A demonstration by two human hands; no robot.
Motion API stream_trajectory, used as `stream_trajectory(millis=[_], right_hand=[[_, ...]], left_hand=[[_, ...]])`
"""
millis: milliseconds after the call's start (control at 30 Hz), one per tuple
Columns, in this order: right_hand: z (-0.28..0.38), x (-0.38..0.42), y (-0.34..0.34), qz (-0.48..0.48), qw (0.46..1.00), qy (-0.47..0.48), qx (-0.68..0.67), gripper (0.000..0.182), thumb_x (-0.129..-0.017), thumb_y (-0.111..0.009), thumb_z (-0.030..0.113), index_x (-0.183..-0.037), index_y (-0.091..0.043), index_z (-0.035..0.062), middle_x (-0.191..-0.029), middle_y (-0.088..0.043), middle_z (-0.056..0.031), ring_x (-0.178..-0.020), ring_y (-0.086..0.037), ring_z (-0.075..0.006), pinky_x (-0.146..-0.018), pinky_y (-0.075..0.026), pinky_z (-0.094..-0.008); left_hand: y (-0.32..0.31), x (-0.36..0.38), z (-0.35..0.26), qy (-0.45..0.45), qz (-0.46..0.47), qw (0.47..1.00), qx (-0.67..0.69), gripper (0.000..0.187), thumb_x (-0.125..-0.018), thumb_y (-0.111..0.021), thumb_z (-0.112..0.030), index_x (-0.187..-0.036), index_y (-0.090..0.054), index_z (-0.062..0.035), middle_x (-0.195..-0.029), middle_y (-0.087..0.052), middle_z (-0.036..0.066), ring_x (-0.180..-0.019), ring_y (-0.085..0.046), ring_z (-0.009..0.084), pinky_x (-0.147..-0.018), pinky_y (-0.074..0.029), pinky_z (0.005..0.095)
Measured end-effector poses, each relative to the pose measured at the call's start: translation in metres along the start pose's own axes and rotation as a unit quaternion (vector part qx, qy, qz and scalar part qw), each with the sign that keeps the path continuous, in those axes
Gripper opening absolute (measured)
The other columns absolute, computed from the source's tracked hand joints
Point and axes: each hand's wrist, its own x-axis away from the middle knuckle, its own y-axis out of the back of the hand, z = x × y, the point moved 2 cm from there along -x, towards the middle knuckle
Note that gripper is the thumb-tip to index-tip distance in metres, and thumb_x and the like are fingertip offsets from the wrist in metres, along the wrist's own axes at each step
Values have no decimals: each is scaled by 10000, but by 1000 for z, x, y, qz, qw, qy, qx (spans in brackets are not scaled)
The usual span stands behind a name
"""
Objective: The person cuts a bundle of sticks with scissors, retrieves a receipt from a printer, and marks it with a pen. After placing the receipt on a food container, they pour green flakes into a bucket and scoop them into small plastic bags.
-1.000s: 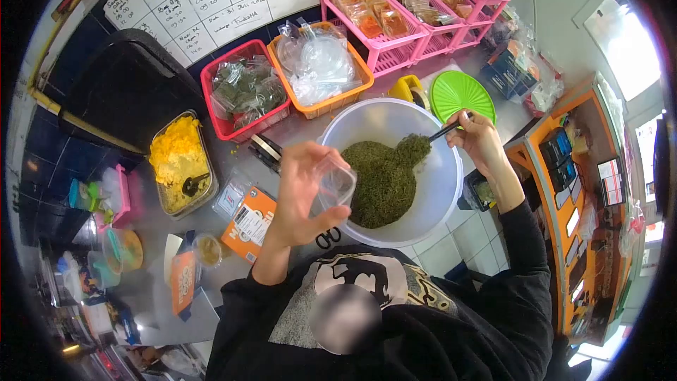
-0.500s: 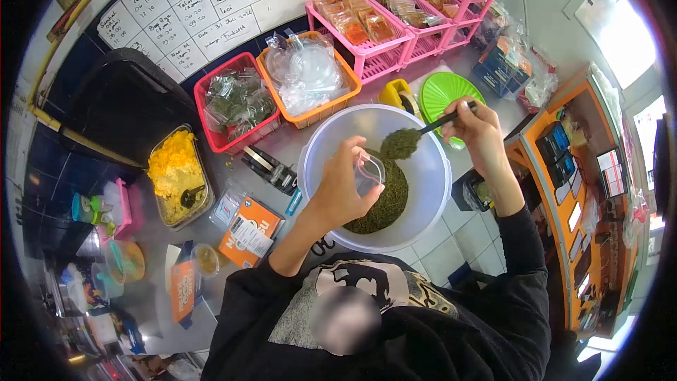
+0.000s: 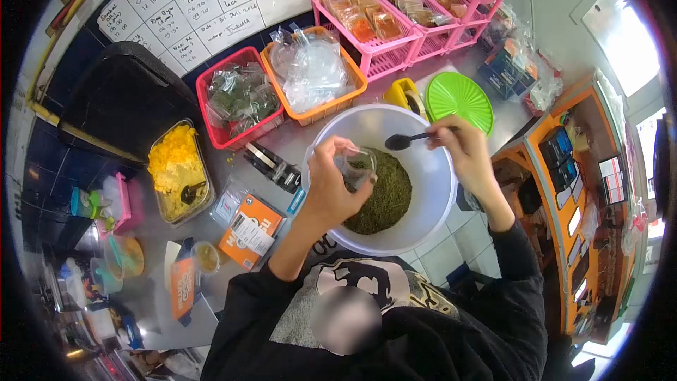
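Observation:
My left hand [image 3: 333, 187] is curled around a small clear plastic bag [image 3: 358, 164], its mouth held open and turned up, with some green bits visible through it. Black and almost bare, a spoon [image 3: 399, 142] is gripped by its handle in my right hand [image 3: 458, 148], just right of the bag. Both hands are over a large whitish plastic tub [image 3: 431, 201]. Dried green flakes [image 3: 384, 204] cover the tub's bottom. My left fingers partly hide the bag.
Behind the tub stand a red basket [image 3: 220, 135] of filled bags, an orange basket [image 3: 321, 114] of clear plastic, a yellow tape dispenser [image 3: 402, 92] and a green lid [image 3: 460, 102]. Pink racks [image 3: 384, 56] hold packets. To the left are a yellow food tray [image 3: 175, 169] and an orange box [image 3: 247, 229].
The spoon was heaped with green flakes and is now nearly bare, with green bits in the bag. My right hand has come lower and slightly left.

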Motion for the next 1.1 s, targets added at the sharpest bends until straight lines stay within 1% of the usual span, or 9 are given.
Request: stream_trajectory(millis=[167,233,367,433,567,633,700,900,1100], right_hand=[[-92,-31,-63,134,980,-140,38,131,-862,-558,78,-886,-604,-42,-744,-647,-148,-726,-668,-174,-647,-513,-317],[-96,-45,-87,152,973,-56,164,148,-830,-591,111,-866,-624,-28,-756,-655,-183,-720,-676,-195,-654,-511,-348],[-135,-48,-142,198,967,-37,156,169,-810,-599,105,-847,-619,-59,-749,-651,-195,-679,-683,-227,-626,-527,-369],[-152,-40,-167,281,947,-153,37,208,-812,-573,98,-818,-601,-108,-742,-639,-220,-645,-681,-275,-590,-560,-365],[-140,-38,-168,258,945,-191,-59,238,-840,-524,89,-798,-582,-138,-757,-623,-234,-634,-677,-310,-575,-587,-355],[-126,-45,-145,219,903,-357,-98,229,-868,-496,84,-817,-576,-124,-782,-613,-214,-643,-676,-307,-578,-596,-348],[-82,-47,-110,194,903,-366,-116,199,-893,-478,73,-870,-556,-109,-798,-604,-192,-648,-673,-290,-570,-593,-338],[-36,-35,-9,54,936,-254,-239,275,-962,-447,201,-939,-526,-61,-842,-600,-159,-726,-649,-230,-663,-549,-328],[-11,-24,27,16,946,-200,-255,271,-971,-434,216,-930,-511,-40,-868,-595,-150,-733,-639,-218,-681,-530,-309]], left_hand=[[7,-5,-7,6,9,1000,1,631,-697,-699,1,-1144,-256,-39,-1022,-485,147,-1009,-509,238,-928,-376,396],[11,-7,-5,-24,-15,998,58,626,-700,-688,13,-1146,-251,-38,-1010,-531,138,-1037,-519,245,-961,-365,388],[19,-4,-6,45,-16,986,160,581,-741,-636,50,-1158,-244,-52,-1058,-579,160,-1105,-527,262,-970,-379,384],[22,-2,-3,60,-10,980,188,573,-749,-623,64,-1164,-248,-58,-1086,-566,180,-1128,-517,278,-962,-389,383],[31,2,0,65,-25,973,221,589,-735,-635,73,-1169,-261,-64,-1117,-523,197,-1118,-512,272,-968,-384,379],[34,5,2,58,-27,974,219,598,-726,-643,74,-1170,-266,-66,-1128,-506,200,-1104,-514,263,-970,-384,378],[37,3,2,22,-17,979,203,624,-709,-665,65,-1173,-270,-69,-1128,-491,191,-1063,-518,248,-974,-380,375],[34,6,0,35,11,986,162,640,-709,-681,43,-1188,-270,-58,-1147,-499,197,-1003,-543,242,-898,-433,360],[23,1,-12,0,45,997,65,644,-710,-686,10,-1219,-296,-48,-1202,-533,173,-923,-583,224,-843,-454,322]])
